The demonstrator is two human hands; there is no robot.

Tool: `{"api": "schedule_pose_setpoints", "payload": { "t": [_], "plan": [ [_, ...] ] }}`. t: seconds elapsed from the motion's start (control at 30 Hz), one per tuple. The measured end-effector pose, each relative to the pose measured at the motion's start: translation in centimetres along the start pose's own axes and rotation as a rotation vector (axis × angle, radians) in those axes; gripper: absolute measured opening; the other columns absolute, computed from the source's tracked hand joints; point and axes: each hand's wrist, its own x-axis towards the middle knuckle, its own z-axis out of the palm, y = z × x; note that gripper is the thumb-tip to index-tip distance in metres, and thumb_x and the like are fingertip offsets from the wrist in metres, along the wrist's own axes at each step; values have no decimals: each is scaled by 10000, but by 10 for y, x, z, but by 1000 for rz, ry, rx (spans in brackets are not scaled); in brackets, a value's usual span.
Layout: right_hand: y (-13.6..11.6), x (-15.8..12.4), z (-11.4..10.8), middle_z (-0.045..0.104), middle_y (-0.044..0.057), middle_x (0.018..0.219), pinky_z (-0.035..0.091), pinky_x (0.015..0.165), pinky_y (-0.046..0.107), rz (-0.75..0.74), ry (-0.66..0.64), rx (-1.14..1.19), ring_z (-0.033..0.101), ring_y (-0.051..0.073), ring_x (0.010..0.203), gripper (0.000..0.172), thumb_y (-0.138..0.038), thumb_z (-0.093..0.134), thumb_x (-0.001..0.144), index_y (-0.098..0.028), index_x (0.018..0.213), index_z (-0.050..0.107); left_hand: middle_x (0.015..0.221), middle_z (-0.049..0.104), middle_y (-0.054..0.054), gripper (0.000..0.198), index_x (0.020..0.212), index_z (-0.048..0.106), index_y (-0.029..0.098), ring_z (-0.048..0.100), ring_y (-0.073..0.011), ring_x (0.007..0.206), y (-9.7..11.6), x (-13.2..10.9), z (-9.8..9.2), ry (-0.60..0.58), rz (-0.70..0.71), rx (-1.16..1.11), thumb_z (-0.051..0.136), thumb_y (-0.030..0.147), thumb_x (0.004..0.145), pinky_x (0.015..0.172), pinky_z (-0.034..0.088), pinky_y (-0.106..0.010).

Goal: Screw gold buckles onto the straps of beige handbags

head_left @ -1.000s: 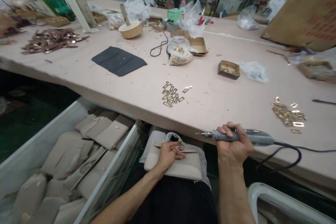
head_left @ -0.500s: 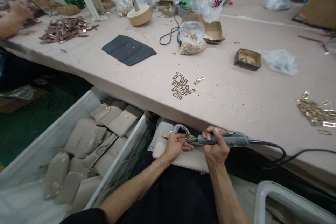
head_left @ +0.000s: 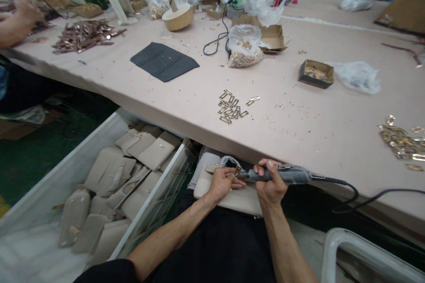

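My right hand (head_left: 271,182) is wrapped around a grey electric screwdriver (head_left: 294,175), held nearly level with its tip pointing left. A black cord runs off its back end to the right. The tip meets a small gold metal plate (head_left: 237,171), pinched in the fingers of my left hand (head_left: 223,184). Under both hands a beige handbag (head_left: 244,203) lies across my lap, partly covered by my left hand and wrist. How the plate joins the bag is too small to make out.
Left of my lap stands a white bin (head_left: 159,205) of beige bags (head_left: 108,171). On the table (head_left: 186,106) lie gold frames (head_left: 229,108), a small box of screws (head_left: 316,74), a bag of fittings (head_left: 245,46) and gold plates (head_left: 400,141). A co-worker's hand (head_left: 25,15) shows far left.
The screwdriver and my right hand have shifted very slightly left. My left hand keeps its pinch on the gold plate, and the whole view has moved a little.
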Motion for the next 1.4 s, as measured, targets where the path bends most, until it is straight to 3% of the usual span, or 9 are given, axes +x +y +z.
{"api": "schedule_pose_setpoints", "payload": {
  "t": [0.77, 1.4],
  "plan": [
    [2, 2, 1, 660, 12, 742, 459, 545, 279, -5, -31, -20, 503, 85, 503, 163, -247, 730, 810, -161, 734, 615, 886, 766, -201, 536, 1071, 694, 22, 773, -256, 697, 4, -4, 1, -16, -4, -27, 879, 374, 712, 638, 626, -284],
    [2, 2, 5, 664, 8, 728, 455, 532, 279, -8, -3, 5, 499, 89, 493, 150, -229, 735, 804, -170, 738, 614, 924, 768, -178, 506, 1069, 692, 35, 773, -239, 706, 6, -6, 2, -24, 12, -10, 871, 278, 663, 649, 629, -265]
  ]
}}
